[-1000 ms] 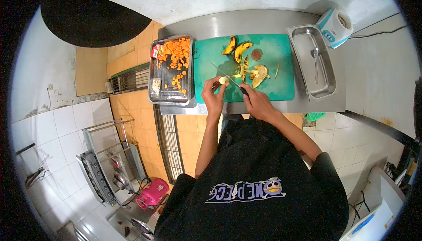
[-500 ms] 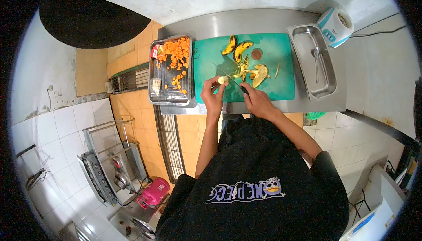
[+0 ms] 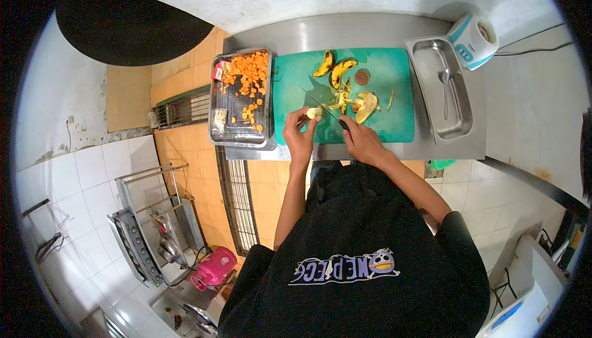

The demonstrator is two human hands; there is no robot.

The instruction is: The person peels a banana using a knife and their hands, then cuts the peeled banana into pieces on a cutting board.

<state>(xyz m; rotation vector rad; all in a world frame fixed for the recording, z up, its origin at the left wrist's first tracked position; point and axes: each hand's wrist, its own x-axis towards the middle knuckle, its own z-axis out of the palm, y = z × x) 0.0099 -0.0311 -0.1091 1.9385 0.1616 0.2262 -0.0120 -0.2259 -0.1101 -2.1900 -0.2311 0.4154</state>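
Observation:
My left hand [image 3: 299, 138] pinches a pale peeled banana piece [image 3: 312, 112] above the near side of the green cutting board [image 3: 290, 79]. My right hand [image 3: 364, 141] is closed round the black handle of a knife [image 3: 331, 113]. Its blade slants up and left, close beside the banana; whether it touches cannot be made out. Just beyond the blade lie strips of banana peel [image 3: 367, 107]. Two unpeeled, dark-spotted bananas [image 3: 341, 73] rest at the back of the board, next to a small brown disc [image 3: 362, 77].
Left of the board stands a metal tray [image 3: 240, 136] with carrot slices [image 3: 250, 70] and small packets. To the right, a steel pan [image 3: 458, 125] holds a spoon [image 3: 444, 91]. A white and teal appliance [image 3: 473, 42] sits behind it. A pink gas cylinder [image 3: 213, 268] stands lower left.
Both hands, the banana piece and the knife stay in nearly the same place. The whole view has shifted very slightly.

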